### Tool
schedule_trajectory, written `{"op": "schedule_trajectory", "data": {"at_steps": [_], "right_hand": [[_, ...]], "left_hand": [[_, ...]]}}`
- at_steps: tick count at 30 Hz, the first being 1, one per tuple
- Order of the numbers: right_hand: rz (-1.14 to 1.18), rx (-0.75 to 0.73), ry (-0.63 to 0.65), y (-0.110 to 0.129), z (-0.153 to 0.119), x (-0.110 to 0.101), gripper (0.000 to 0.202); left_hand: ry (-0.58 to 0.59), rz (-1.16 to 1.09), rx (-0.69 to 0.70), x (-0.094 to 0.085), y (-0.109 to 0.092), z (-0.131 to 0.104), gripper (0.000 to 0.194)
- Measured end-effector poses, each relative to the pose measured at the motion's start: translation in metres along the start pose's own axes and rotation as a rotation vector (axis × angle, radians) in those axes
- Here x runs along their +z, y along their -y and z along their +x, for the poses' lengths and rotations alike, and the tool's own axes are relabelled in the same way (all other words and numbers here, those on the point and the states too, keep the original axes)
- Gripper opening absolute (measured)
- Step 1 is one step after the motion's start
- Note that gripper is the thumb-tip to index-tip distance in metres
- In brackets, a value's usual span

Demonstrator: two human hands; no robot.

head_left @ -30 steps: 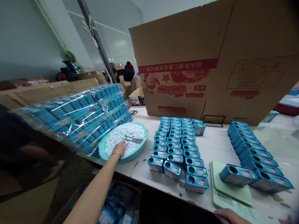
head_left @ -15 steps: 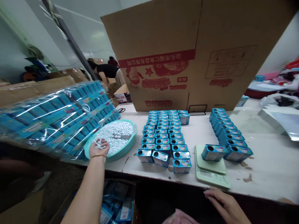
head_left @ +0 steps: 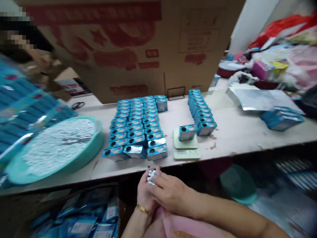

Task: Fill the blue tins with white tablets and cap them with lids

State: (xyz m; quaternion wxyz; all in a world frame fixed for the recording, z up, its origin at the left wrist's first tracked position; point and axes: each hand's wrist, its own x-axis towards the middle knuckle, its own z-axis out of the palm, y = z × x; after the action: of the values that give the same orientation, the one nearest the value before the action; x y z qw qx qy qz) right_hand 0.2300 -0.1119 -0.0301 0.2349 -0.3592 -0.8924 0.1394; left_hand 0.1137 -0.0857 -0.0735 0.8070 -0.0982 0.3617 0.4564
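My left hand [head_left: 146, 193], with a gold bracelet at its wrist, is cupped around several small white pellets [head_left: 151, 176] in front of the table edge. My right hand [head_left: 170, 193] lies against it, its fingers over the pellets. To the left, a teal basin [head_left: 95, 145] holds many white pellets and metal tongs [head_left: 76, 140]. Rows of small blue tins [head_left: 135, 130] with dark round openings stand mid-table. One blue tin [head_left: 187, 132] rests on a pale green scale [head_left: 186, 154], beside another column of tins [head_left: 201, 114].
A large cardboard box [head_left: 170, 39] stands behind the tins. Wrapped blue packs [head_left: 22, 102] lean at the left, near black scissors [head_left: 78, 105]. Under the table, a box holds blue packets [head_left: 83, 224]. Papers [head_left: 257, 99] and blue tins [head_left: 282, 118] lie at the right.
My left hand has left the basin with pellets and come to my lap's front. My right hand has moved left to meet it. The view has turned right and down.
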Motion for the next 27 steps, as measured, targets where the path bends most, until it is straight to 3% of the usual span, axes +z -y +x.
{"op": "schedule_trajectory", "data": {"at_steps": [5,13,21,27], "right_hand": [[-0.191,0.105,0.126,-0.018,-0.025,0.016,0.021],[-0.213,0.195,0.173,-0.036,-0.035,0.001,0.016],[-0.212,0.138,0.167,-0.051,-0.04,0.01,0.014],[0.054,0.211,0.02,-0.065,-0.046,0.014,0.016]], "left_hand": [[-0.039,-0.004,-0.136,0.005,0.023,0.015,0.029],[0.008,0.098,-0.189,0.01,0.038,0.03,0.024],[-0.061,0.1,-0.207,0.021,0.036,0.031,0.026],[-0.039,0.057,-0.299,0.021,0.039,0.039,0.023]]}}
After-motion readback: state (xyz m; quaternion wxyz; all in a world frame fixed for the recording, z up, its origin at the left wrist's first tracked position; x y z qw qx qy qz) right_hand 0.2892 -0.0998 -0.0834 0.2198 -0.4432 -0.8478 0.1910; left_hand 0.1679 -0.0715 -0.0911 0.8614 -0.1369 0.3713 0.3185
